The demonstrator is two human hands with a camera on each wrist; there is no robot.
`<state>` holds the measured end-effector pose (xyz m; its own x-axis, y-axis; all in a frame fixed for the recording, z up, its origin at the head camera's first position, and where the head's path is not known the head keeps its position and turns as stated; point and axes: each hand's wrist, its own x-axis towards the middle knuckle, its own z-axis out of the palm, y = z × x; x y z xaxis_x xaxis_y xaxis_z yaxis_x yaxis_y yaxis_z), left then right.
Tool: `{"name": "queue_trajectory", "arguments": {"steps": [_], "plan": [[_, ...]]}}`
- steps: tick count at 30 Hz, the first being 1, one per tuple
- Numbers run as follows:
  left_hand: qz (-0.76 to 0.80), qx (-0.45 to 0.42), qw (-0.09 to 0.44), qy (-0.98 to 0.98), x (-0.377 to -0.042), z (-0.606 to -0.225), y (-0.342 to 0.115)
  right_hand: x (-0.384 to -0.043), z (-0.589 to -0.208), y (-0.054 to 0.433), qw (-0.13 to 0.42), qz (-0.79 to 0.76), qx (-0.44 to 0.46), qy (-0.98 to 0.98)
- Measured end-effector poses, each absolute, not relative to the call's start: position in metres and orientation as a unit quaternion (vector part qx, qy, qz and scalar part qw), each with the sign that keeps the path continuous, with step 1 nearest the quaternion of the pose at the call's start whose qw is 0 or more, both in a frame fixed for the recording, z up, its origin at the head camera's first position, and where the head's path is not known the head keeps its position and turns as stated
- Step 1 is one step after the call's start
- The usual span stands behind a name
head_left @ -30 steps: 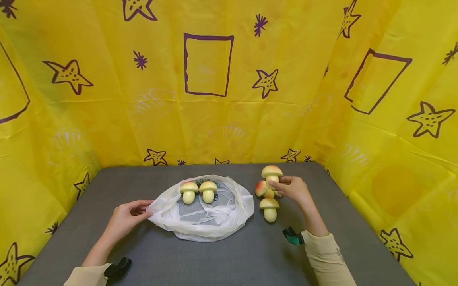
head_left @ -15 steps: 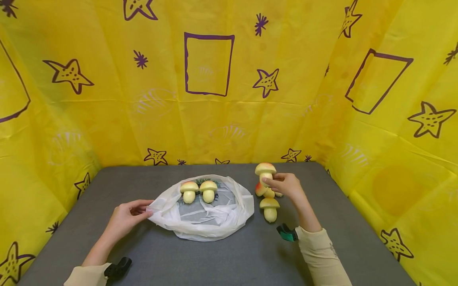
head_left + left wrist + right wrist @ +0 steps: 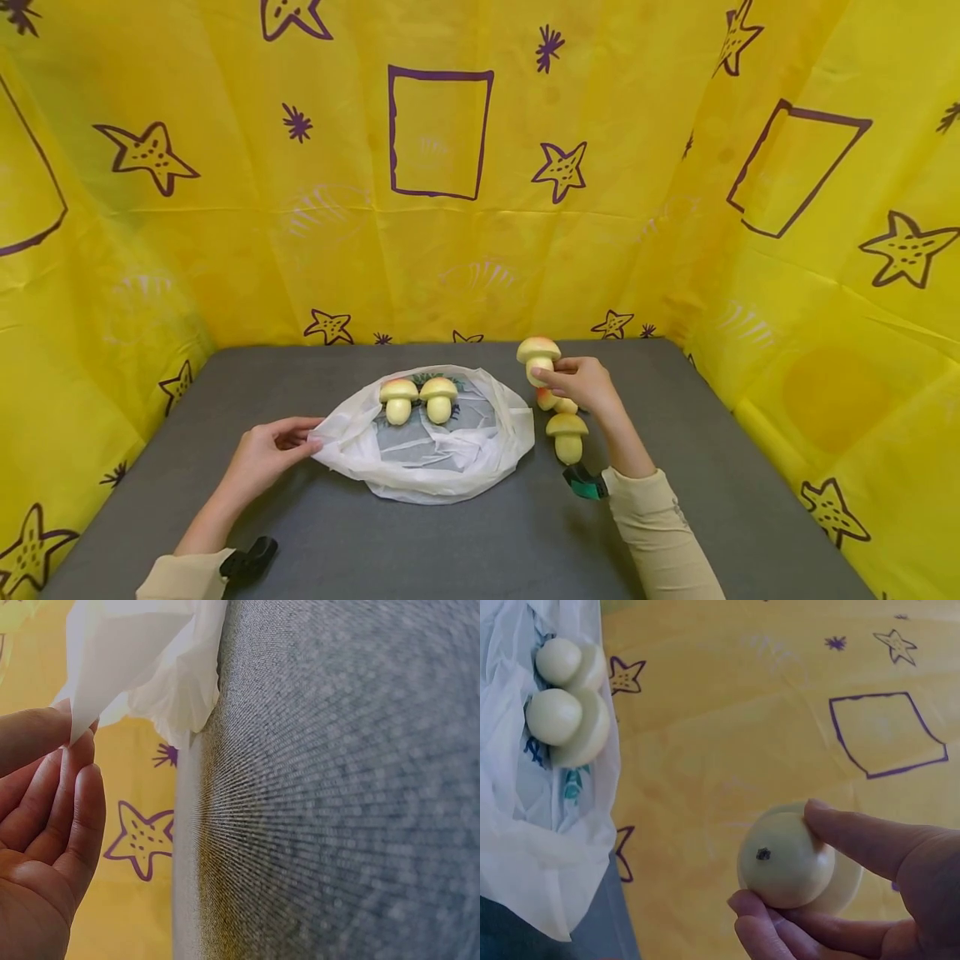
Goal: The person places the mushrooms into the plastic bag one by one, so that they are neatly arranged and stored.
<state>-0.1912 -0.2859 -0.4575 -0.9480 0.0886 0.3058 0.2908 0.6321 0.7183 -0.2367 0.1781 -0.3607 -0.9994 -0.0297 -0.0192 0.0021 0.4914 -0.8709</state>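
Note:
A white plastic bag (image 3: 420, 487) lies spread with its mouth facing up on the table. Two toy mushrooms, a left one (image 3: 399, 403) and a right one (image 3: 438, 402), sit side by side inside it. My left hand (image 3: 266, 462) pinches the bag's left rim between thumb and fingers; the left wrist view shows the pinched plastic (image 3: 112, 660) close up. By its stem my right hand (image 3: 588, 387) holds another toy mushroom (image 3: 538, 354), cap up with a reddish top, raised above the table just right of the bag. In the right wrist view this mushroom's stem end (image 3: 787, 859) faces the camera.
On the grey table (image 3: 375, 550), a mushroom (image 3: 567, 437) lies right of the bag. Behind it are more mushrooms (image 3: 564, 406), partly hidden by the right hand. Yellow cloth walls (image 3: 442, 250) with purple drawings enclose the table at the back and sides.
My right hand has moved left and slightly up with the held mushroom, from over the other mushrooms toward the bag. The left hand and the bag stay in place.

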Motion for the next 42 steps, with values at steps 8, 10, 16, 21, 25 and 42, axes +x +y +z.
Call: {"name": "queue_trajectory", "arguments": {"steps": [8,10,16,21,25,42], "plan": [[-0.409,-0.107,0.120,-0.898,-0.194,-0.456,-0.286,-0.241,-0.367,0.163,0.019,-0.519,-0.013,0.854],[-0.408,-0.107,0.119,-0.899,-0.194,-0.456,-0.286,-0.241,-0.369,0.158,0.023,-0.530,-0.017,0.848],[-0.406,-0.108,0.119,-0.900,-0.193,-0.456,-0.286,-0.243,-0.375,0.146,0.025,-0.513,-0.014,0.858],[-0.408,-0.107,0.121,-0.899,-0.192,-0.459,-0.286,-0.244,-0.379,0.139,0.037,-0.509,-0.012,0.860],[-0.408,-0.101,0.117,-0.900,-0.192,-0.460,-0.286,-0.247,-0.383,0.134,0.042,-0.515,-0.011,0.856],[-0.406,-0.093,0.112,-0.902,-0.192,-0.458,-0.285,-0.252,-0.395,0.109,0.061,-0.539,-0.025,0.840]]}}
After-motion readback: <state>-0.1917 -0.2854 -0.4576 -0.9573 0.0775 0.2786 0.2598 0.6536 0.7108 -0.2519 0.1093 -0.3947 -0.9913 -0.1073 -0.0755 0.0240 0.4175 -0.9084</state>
